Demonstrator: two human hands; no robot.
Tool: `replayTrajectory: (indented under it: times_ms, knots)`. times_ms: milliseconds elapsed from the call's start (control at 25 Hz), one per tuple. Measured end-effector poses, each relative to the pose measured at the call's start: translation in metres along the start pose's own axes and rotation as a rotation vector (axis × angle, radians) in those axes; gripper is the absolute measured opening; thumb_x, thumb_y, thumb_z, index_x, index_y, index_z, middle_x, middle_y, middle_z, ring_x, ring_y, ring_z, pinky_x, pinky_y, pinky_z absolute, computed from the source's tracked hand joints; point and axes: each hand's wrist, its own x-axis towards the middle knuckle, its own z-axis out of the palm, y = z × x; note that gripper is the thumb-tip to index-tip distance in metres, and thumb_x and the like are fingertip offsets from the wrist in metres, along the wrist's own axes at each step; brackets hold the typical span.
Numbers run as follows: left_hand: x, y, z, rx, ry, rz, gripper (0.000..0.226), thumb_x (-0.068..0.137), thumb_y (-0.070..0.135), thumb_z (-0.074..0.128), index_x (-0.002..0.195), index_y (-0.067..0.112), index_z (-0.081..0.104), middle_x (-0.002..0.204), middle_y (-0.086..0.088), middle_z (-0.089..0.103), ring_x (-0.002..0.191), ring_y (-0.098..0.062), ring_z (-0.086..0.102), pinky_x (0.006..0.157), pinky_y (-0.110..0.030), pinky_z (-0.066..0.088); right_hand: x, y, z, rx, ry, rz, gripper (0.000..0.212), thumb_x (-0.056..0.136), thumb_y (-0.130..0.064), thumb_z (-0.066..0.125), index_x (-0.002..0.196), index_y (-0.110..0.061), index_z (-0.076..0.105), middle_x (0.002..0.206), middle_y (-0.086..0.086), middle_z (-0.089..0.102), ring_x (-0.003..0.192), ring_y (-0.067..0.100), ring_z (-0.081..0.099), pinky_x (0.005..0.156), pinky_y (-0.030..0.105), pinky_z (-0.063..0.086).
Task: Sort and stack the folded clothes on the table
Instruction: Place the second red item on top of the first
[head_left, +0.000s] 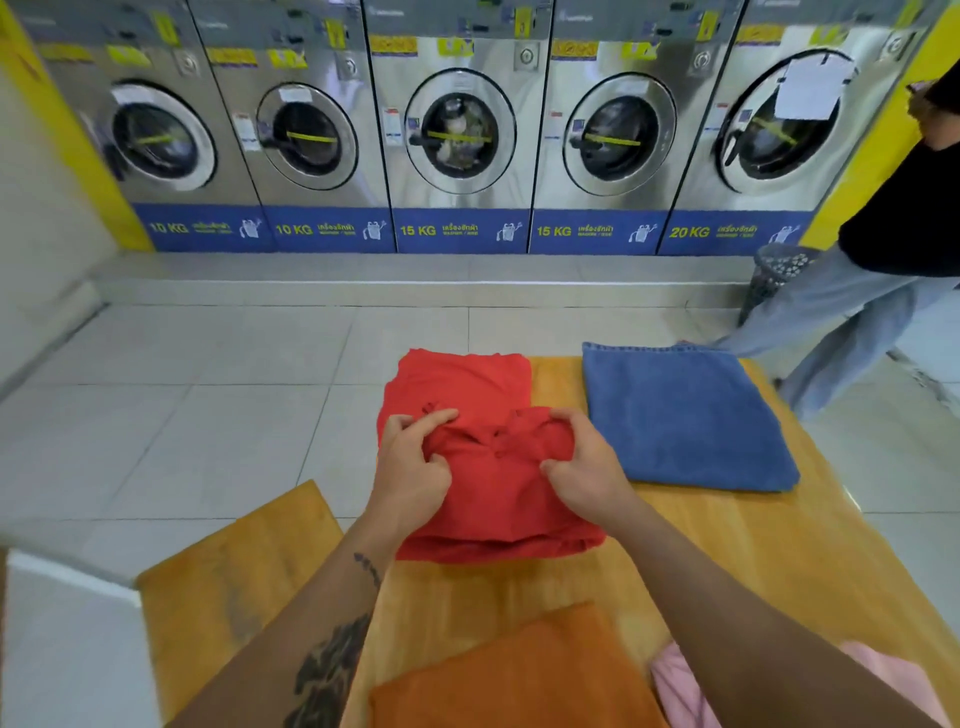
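A folded red garment (493, 499) lies on top of another red folded piece (457, 379) in the middle of the wooden table (727, 561). My left hand (410, 467) pinches the cloth at its left collar area. My right hand (587, 467) grips a bunched fold on the right side. A folded blue towel (680, 421) lies flat to the right. A folded orange cloth (514, 675) rests near the front edge, and a pink cloth (675, 680) peeks out beside it under my right forearm.
A second wooden surface (234, 571) stands to the left, with a white box (67, 649) at the corner. A row of washing machines (457, 130) lines the far wall. A person in light jeans (857, 312) walks past on the right near a dark basket (774, 275).
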Motion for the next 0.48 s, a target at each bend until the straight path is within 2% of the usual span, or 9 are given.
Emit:
replayTrajectory:
  times_ms: [80, 120, 200, 240, 280, 360, 480]
  knots:
    - [0.008, -0.030, -0.015, 0.019, -0.056, -0.051, 0.062, 0.086, 0.001, 0.048, 0.137, 0.035, 0.053, 0.125, -0.004, 0.037, 0.110, -0.019, 0.049, 0.107, -0.031, 0.039, 0.004, -0.002, 0.032, -0.024, -0.003, 0.013, 0.062, 0.080, -0.011, 0.064, 0.137, -0.024, 0.045, 0.122, 0.007, 0.057, 0.108, 0.025, 0.059, 0.094, 0.038, 0.050]
    - [0.010, -0.046, -0.019, 0.068, -0.122, -0.098, 0.063, 0.089, 0.006, 0.048, 0.145, 0.035, 0.042, 0.135, -0.006, 0.031, 0.120, -0.024, 0.046, 0.110, -0.037, 0.038, 0.005, 0.002, 0.047, -0.097, -0.017, 0.035, 0.062, 0.083, -0.018, 0.063, 0.140, -0.025, 0.041, 0.127, 0.010, 0.053, 0.114, 0.029, 0.056, 0.097, 0.041, 0.048]
    - [0.007, -0.075, -0.015, 0.351, -0.259, -0.189, 0.069, 0.094, 0.022, 0.048, 0.155, 0.034, 0.016, 0.155, -0.013, 0.010, 0.139, -0.033, 0.028, 0.116, -0.046, 0.028, -0.002, 0.012, 0.074, -0.406, -0.045, 0.079, 0.064, 0.089, -0.032, 0.057, 0.148, -0.026, 0.031, 0.141, 0.013, 0.039, 0.128, 0.036, 0.042, 0.105, 0.047, 0.040]
    - [0.001, -0.085, -0.010, 0.524, -0.286, -0.171, 0.072, 0.095, 0.031, 0.046, 0.156, 0.032, 0.007, 0.160, -0.014, -0.001, 0.145, -0.035, 0.016, 0.118, -0.051, 0.020, -0.008, 0.016, 0.083, -0.561, -0.045, 0.057, 0.065, 0.091, -0.037, 0.053, 0.150, -0.026, 0.028, 0.150, 0.013, 0.031, 0.135, 0.036, 0.035, 0.108, 0.049, 0.035]
    - [-0.006, -0.093, -0.002, 0.638, -0.296, -0.105, 0.072, 0.096, 0.037, 0.042, 0.156, 0.029, 0.003, 0.161, -0.015, -0.007, 0.148, -0.033, 0.006, 0.119, -0.054, 0.012, -0.015, 0.019, 0.092, -0.656, -0.061, 0.016, 0.065, 0.093, -0.040, 0.047, 0.153, -0.027, 0.025, 0.157, 0.011, 0.025, 0.141, 0.034, 0.027, 0.112, 0.050, 0.030]
    - [-0.015, -0.105, 0.012, 0.703, -0.319, 0.029, 0.069, 0.097, 0.042, 0.032, 0.156, 0.026, 0.000, 0.163, -0.012, -0.011, 0.150, -0.030, -0.006, 0.119, -0.057, 0.003, -0.024, 0.027, 0.105, -0.713, -0.181, -0.014, 0.064, 0.096, -0.045, 0.036, 0.156, -0.031, 0.016, 0.165, 0.006, 0.012, 0.150, 0.029, 0.012, 0.117, 0.053, 0.019]
    - [-0.012, -0.119, 0.022, 0.683, -0.375, 0.021, 0.067, 0.098, 0.045, 0.026, 0.155, 0.029, -0.006, 0.164, -0.008, -0.014, 0.151, -0.028, -0.009, 0.120, -0.057, 0.004, -0.021, 0.040, 0.108, -0.773, -0.316, 0.063, 0.066, 0.098, -0.049, 0.030, 0.156, -0.036, 0.003, 0.167, 0.000, -0.002, 0.153, 0.023, -0.001, 0.118, 0.058, 0.011]
